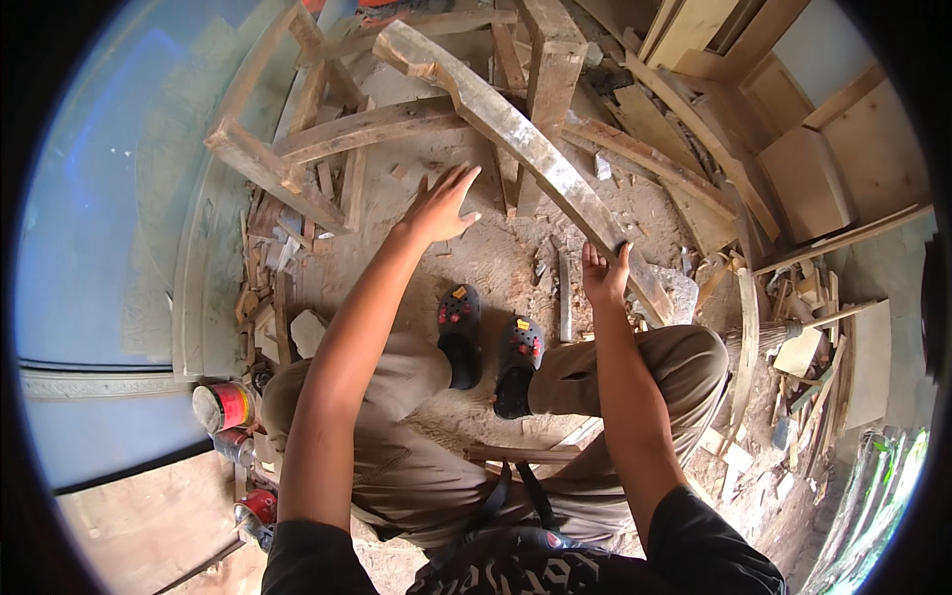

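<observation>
A long, curved piece of wood (pixel 521 134) with a notched far end slants across the space in front of me, from far left down to near right. Close to its lower end, my right hand (pixel 607 283) grips it, thumb on one side and fingers on the other. My left hand (pixel 436 213) is stretched out with its fingers apart, holding nothing; it hovers left of the piece, apart from it. Behind the piece stands a rough wooden frame (pixel 238 149) with a curved rail (pixel 372 131) and a thick post (pixel 555 74).
Offcuts and wood scraps (pixel 266 238) lie along the left wall. Several cans (pixel 235 407) stand at the lower left. Boards and panels (pixel 803 183) lean at the far right, above more scraps and a broom (pixel 769 335). My feet in clogs (pixel 458 307) rest on the dusty floor.
</observation>
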A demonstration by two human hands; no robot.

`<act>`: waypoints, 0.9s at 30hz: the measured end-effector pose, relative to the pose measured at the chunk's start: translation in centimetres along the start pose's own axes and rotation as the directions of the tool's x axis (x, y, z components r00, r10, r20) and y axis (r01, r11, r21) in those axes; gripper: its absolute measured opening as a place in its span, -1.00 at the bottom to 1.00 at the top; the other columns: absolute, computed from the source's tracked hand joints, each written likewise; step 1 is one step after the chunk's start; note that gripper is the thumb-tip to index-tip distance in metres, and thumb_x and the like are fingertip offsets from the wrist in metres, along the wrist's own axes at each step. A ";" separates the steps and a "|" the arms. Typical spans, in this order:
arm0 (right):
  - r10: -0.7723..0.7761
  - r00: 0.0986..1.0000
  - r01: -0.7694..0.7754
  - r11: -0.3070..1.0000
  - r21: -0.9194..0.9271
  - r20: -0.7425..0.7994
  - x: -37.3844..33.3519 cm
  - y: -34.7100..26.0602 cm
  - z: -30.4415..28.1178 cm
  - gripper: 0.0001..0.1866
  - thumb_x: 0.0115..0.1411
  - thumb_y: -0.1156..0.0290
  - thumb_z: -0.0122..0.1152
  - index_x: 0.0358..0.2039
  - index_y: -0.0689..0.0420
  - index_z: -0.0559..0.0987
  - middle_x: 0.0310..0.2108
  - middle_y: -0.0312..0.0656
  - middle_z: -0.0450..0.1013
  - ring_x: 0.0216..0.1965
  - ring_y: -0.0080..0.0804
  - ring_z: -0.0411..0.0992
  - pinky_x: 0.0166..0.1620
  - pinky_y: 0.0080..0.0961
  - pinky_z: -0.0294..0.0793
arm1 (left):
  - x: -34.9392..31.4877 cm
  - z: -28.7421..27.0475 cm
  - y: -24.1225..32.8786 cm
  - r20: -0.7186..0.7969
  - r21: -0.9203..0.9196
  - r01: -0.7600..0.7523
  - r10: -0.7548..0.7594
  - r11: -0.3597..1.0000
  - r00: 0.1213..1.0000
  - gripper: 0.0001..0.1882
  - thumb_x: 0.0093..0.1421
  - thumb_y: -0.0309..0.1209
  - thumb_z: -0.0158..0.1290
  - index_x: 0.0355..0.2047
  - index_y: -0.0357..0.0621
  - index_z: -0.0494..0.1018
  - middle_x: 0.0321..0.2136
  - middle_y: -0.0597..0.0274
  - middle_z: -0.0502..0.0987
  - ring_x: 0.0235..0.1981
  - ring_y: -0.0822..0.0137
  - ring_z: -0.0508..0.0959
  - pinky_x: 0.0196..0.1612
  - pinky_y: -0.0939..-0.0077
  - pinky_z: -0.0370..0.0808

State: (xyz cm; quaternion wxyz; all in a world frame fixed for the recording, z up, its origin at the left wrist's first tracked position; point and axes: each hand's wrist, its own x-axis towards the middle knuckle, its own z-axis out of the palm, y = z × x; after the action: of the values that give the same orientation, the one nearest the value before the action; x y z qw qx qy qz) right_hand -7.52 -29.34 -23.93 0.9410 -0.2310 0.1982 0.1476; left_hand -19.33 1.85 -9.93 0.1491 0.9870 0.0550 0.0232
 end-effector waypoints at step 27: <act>0.097 0.975 -0.131 0.978 -0.165 -0.198 0.9 3.8 -3.2 -0.26 0.26 -0.23 0.11 0.23 0.05 0.27 0.10 -0.10 0.34 0.07 -0.12 0.36 0.07 -0.17 0.48 | -0.4 20.0 -7.2 0.359 -0.165 0.380 -0.303 0.910 0.883 -0.50 0.18 -0.17 0.16 0.05 -0.22 0.45 -0.07 -0.08 0.58 0.01 -0.02 0.55 0.08 0.12 0.46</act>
State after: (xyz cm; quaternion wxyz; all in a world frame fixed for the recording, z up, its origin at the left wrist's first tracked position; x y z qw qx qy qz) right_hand -9.09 -27.53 -28.35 0.8836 -0.3150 0.2855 0.1961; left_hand -19.24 2.80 -31.14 0.2715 0.9275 0.2006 -0.1606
